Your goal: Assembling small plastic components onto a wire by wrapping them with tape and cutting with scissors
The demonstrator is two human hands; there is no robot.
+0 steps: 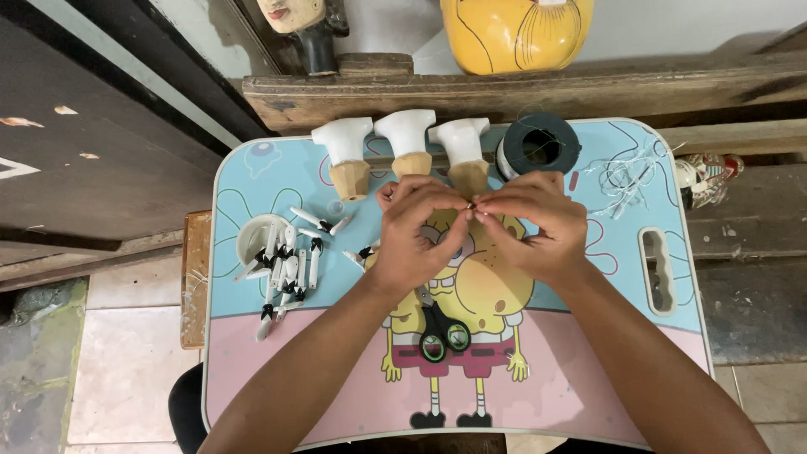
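My left hand (414,231) and my right hand (534,223) meet above the middle of a small cartoon-printed lap table (277,387). Their fingertips pinch together on something tiny at about the centre, too small to identify; it may be a thin thread. Black-handled scissors (439,329) lie on the table just below my left wrist. A spool of thread (538,145) stands right behind my right hand. Three white-and-wood conical pieces (406,151) stand in a row at the table's far edge.
A small white bowl (250,237) and several white-and-black stick pieces (287,265) lie at the left. Loose thread scraps (626,178) lie at the far right, near a slot handle (657,271). A wooden ledge (504,88) with a yellow painted object (514,32) runs behind.
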